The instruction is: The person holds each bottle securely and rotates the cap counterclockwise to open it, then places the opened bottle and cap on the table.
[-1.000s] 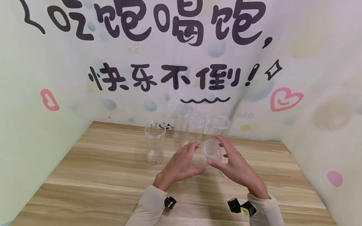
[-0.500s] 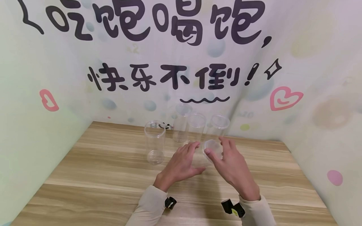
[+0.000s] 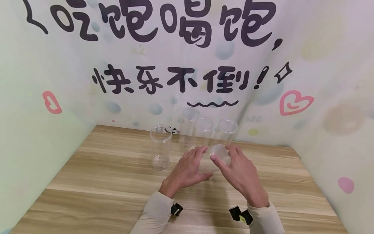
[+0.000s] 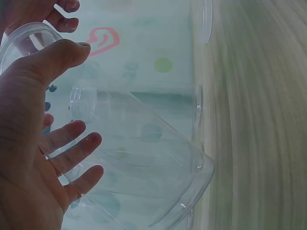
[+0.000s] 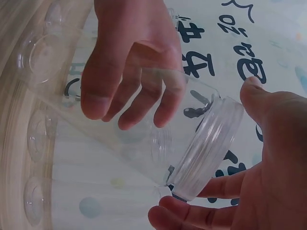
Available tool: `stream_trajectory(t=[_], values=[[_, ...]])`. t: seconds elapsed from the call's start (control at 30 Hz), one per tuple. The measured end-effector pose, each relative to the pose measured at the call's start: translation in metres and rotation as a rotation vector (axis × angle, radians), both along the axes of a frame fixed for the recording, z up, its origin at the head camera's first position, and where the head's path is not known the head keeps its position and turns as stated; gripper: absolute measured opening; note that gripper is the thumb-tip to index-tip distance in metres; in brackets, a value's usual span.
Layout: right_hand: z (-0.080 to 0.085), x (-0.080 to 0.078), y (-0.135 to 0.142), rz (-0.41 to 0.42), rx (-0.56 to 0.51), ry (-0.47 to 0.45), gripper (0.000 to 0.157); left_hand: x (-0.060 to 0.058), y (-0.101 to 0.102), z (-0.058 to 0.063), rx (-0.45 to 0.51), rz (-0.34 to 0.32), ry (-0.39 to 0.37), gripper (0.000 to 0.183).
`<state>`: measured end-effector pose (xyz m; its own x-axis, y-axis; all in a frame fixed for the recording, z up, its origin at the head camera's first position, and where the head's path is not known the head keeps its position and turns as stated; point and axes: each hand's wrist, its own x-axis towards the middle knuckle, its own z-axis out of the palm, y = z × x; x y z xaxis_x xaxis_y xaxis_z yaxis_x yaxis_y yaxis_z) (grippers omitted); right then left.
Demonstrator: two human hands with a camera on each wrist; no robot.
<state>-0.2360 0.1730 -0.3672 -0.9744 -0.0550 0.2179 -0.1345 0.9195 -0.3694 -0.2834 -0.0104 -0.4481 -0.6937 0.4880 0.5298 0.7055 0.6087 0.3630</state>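
Note:
A clear plastic jar point(image 5: 120, 148) is tilted above the table between my two hands, its round clear lid point(image 3: 221, 154) towards the right. My left hand point(image 3: 187, 169) holds the jar's body from the left, thumb on the near side and fingers on the far side. With thumb and fingers spread round the lid's edge, my right hand point(image 3: 242, 174) grips the lid point(image 5: 208, 148). In the right wrist view the lid sits at the jar's mouth; how tight it is, I cannot tell. The jar's lower body point(image 4: 182, 177) shows beyond the left fingers in the left wrist view.
One clear jar point(image 3: 161, 148) stands upright left of my hands. Three more, a rear jar point(image 3: 187, 133), a middle jar point(image 3: 202, 135) and a right jar point(image 3: 226, 133), stand close behind the hands near the printed wall point(image 3: 140, 113). Wood-grain table point(image 3: 96, 182) lies beneath.
My right hand has turned and shifted slightly left, its thumb moving up across the lid from the lid's lower edge. During the last half second it barely moves. The left hand keeps its hold.

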Motion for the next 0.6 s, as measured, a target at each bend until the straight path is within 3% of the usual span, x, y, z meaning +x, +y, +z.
stream_trajectory(t=[0.23, 0.6], values=[[0.0025, 0.0006, 0.0032, 0.018, 0.012, -0.005, 0.082, 0.0002, 0.0003, -0.0002, -0.022, 0.01, 0.002, 0.082], [0.0044, 0.0016, 0.0049, 0.066, -0.026, -0.01, 0.078, 0.0006, 0.0017, 0.0001, -0.006, -0.002, -0.016, 0.081]])
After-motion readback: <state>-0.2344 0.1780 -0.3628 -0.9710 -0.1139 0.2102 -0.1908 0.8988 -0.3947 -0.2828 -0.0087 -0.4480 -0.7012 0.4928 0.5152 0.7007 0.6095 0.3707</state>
